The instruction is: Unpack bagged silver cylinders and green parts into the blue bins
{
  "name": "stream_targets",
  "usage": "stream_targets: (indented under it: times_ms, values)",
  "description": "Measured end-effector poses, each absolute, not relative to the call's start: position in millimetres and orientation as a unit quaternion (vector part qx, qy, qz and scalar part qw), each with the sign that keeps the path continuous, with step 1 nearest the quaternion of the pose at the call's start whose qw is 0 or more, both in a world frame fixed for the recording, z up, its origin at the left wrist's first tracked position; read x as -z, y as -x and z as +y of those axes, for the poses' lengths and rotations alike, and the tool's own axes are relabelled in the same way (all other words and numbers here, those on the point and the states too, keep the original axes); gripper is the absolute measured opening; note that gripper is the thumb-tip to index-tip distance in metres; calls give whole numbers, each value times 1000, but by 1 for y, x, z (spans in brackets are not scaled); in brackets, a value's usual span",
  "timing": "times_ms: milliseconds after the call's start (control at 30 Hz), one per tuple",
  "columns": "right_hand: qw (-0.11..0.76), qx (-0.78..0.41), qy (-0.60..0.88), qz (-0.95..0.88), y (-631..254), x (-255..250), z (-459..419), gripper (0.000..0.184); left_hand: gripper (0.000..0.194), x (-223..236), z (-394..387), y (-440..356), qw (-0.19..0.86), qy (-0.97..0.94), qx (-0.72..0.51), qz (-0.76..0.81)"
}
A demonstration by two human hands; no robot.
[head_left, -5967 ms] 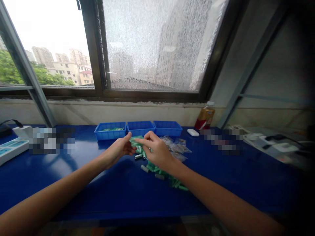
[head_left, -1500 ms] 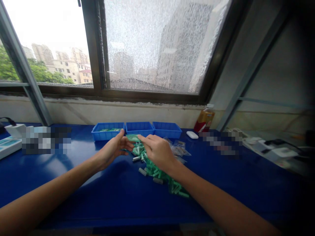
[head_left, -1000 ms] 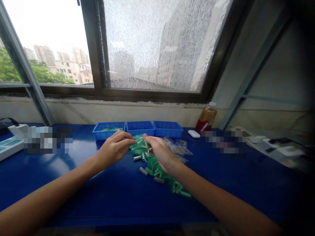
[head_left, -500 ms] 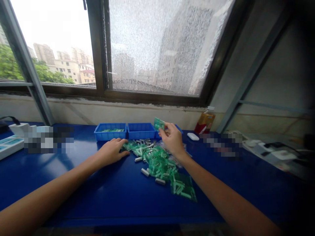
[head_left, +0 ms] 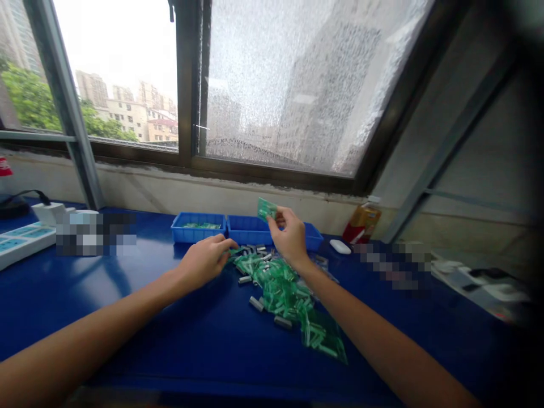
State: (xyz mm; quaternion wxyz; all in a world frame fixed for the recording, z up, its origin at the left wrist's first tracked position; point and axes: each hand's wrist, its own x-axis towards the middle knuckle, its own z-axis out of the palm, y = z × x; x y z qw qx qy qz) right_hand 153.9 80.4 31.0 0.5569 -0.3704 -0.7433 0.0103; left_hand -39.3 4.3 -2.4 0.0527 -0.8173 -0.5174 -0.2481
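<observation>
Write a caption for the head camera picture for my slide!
Right hand lifts a small green packet while left hand rests on the green pile.

- Pixelated patch (head_left: 96, 233) at middle left hides whatever lies on the blue table (head_left: 170, 334).
- Second pixelated patch (head_left: 393, 263) at middle right.
- Green packets (head_left: 293, 300): contents too small to tell.
- Right edge dark, blurred.

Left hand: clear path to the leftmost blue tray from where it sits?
Probably yes. The left hand rests on the blue table at the near edge of the green packet pile; the leftmost blue tray lies just beyond, open-topped, nothing between them.
</observation>
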Motion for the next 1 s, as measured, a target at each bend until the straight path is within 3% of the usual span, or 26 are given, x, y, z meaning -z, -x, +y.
stream_targets:
  times_ms: [67,133,200,267,333,467,567,633,700,800,1000]
  values:
    - [528,17,346,-775,-128,-42,88,23,28,3,2,36,49,825,239,-510]
    - [442,18,307,-843,-106,-52,90,32,24,2,1,35,44,825,247,-506]
    - [383,0,313,-869,-96,-58,84,41,18,-1,1,38,48,815,283,-504]
    - [353,-48,339,-871,-101,-59,72,40,13,-6,3,43,72,792,344,-499]
    - [336,-146,360,-858,-114,-54,55,36,11,-11,3,46,111,768,407,-482]
    - [360,-439,425,-705,-140,-38,24,47,13,-14,-3,43,152,761,474,-417]
    - [360,-598,381,-606,-145,-30,12,31,16,-11,-9,34,132,796,465,-365]
    - [365,-637,346,-583,-145,-27,10,20,19,-8,-11,29,107,828,433,-340]
    - [402,-604,343,-596,-145,-24,12,16,20,-6,-11,26,66,849,399,-340]
    - [469,-450,370,-664,-147,-18,17,16,17,-6,-8,25,-45,834,385,-392]
    - [484,-180,340,-786,-151,-8,18,17,46,-11,-3,25,-438,626,446,-466]
